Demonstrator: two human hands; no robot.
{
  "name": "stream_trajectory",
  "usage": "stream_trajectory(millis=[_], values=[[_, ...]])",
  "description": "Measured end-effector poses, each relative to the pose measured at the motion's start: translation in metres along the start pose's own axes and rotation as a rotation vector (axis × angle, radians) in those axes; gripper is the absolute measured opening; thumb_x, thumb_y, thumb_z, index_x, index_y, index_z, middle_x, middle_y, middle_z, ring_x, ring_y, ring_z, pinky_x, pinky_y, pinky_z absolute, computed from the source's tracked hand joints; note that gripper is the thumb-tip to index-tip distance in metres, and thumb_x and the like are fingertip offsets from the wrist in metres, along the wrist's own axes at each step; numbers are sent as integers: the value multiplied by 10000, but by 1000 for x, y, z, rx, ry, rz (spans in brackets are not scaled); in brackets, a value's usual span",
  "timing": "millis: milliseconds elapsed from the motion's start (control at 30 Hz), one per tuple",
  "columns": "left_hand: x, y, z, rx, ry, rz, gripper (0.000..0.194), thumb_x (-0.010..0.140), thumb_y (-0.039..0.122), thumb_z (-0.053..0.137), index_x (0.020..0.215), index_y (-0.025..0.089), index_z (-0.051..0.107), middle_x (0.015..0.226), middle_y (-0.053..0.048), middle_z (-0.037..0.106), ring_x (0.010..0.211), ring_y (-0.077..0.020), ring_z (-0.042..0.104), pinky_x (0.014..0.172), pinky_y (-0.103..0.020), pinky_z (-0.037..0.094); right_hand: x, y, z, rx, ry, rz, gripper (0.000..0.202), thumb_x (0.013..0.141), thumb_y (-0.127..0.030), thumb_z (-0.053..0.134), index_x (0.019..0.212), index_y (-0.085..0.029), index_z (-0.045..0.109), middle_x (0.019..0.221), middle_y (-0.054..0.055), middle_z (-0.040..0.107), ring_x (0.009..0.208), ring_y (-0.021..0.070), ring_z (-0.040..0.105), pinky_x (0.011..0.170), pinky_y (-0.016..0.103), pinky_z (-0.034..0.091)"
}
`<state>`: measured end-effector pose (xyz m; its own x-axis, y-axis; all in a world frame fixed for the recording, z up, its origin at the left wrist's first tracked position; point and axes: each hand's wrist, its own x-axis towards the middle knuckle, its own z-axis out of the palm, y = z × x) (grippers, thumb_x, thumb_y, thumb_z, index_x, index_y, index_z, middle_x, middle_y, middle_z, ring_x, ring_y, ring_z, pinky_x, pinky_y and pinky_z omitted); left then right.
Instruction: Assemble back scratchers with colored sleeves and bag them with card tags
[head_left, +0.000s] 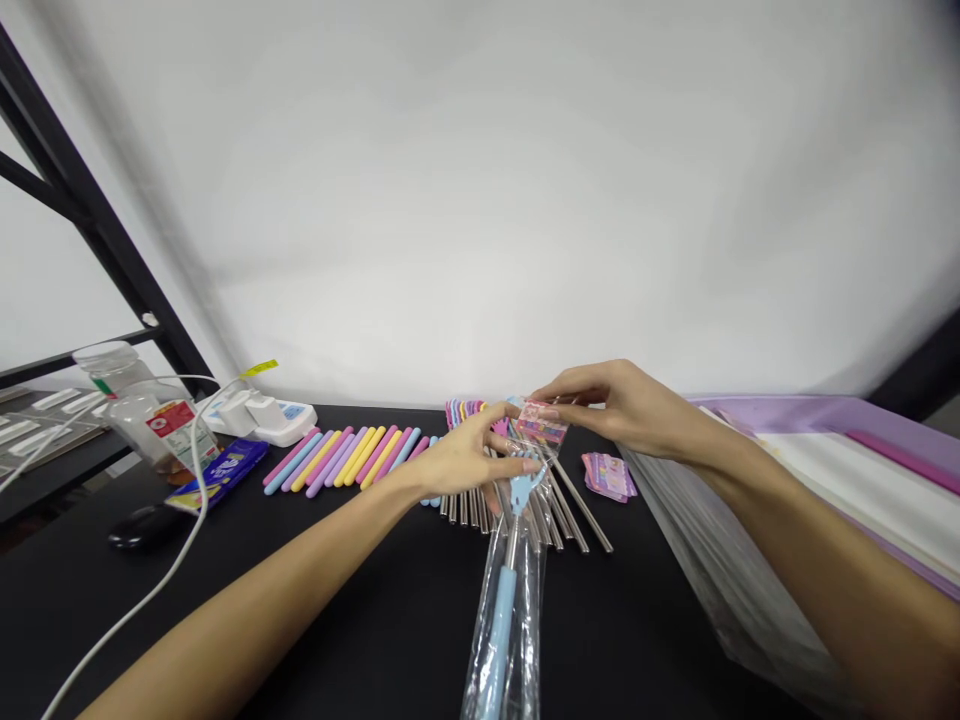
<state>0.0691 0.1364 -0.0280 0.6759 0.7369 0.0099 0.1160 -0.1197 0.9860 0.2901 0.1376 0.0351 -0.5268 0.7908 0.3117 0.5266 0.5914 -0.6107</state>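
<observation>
A long clear plastic sleeve (pixel 531 590) hangs down in front of me, its upper end pinched between the thumb and fingers of my left hand (pixel 472 450). Inside it lies a stick with a light-blue handle (pixel 498 630), a thin metal shaft and a shaped light-blue head (pixel 520 494); it looks like a back scratcher. My right hand (pixel 607 405) grips a small pink printed card (pixel 543 422) by its upper right edge, close to the sleeve's top end. Behind and below both hands, several metal rods (pixel 581 510) lie side by side on the black table (pixel 375 610).
Pink, yellow, blue and purple handles (pixel 345 458) lie in a row at left. More cards (pixel 609 476) are stacked at right, beside a lilac-rimmed bin (pixel 787 415) of plastic sleeves. A power strip (pixel 289 422), plastic jar (pixel 150 420), blue packet (pixel 225 470), mouse (pixel 146 527) and white cable (pixel 196 520) occupy the left.
</observation>
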Motion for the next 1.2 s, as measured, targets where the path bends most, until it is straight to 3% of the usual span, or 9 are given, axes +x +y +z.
stream_trajectory(millis=[200, 333, 567, 767, 1033, 1200], values=[[0, 6, 1, -2, -5, 26, 693, 769, 408, 764, 1330, 169, 434, 862, -37, 633, 533, -99, 597, 456, -235, 529, 1, -2, -3, 92, -12, 105, 369, 768, -466, 720, 997, -178, 737, 786, 46, 736, 733, 205, 671, 684, 329, 523], [1, 4, -1, -12, -20, 55, 608, 794, 407, 737, 1282, 156, 474, 898, -64, 652, 571, -115, 615, 447, -226, 525, 0, -6, -4, 80, -20, 121, 351, 833, -508, 630, 894, -194, 774, 870, 54, 757, 837, 232, 667, 727, 345, 499], [1, 1, -1, -24, -3, 32, 687, 779, 394, 754, 1342, 151, 445, 886, -63, 656, 539, -99, 591, 453, -237, 528, 1, -9, -4, 106, 65, 147, 248, 777, -423, 696, 832, -186, 745, 824, 60, 745, 784, 214, 670, 743, 360, 521], [1, 4, 0, -12, -34, 54, 597, 788, 404, 743, 1265, 150, 490, 872, -54, 650, 540, -103, 598, 445, -232, 522, 0, -6, -6, 96, 1, 111, 221, 761, -394, 718, 832, -185, 727, 838, 49, 731, 793, 198, 653, 756, 347, 506], [1, 2, 1, 24, -31, 33, 608, 780, 412, 751, 1272, 159, 499, 777, -18, 622, 528, -114, 596, 457, -239, 510, 3, -5, 1, 279, -31, 221, 219, 643, -323, 795, 744, -179, 665, 741, 18, 680, 727, 175, 626, 740, 348, 506], [1, 4, 1, 21, 5, 16, 608, 759, 422, 767, 1248, 156, 522, 813, -27, 626, 557, -114, 592, 481, -252, 517, 4, -5, 4, 275, 48, 187, 219, 713, -378, 753, 801, -186, 697, 810, 41, 692, 772, 186, 630, 770, 365, 506]])
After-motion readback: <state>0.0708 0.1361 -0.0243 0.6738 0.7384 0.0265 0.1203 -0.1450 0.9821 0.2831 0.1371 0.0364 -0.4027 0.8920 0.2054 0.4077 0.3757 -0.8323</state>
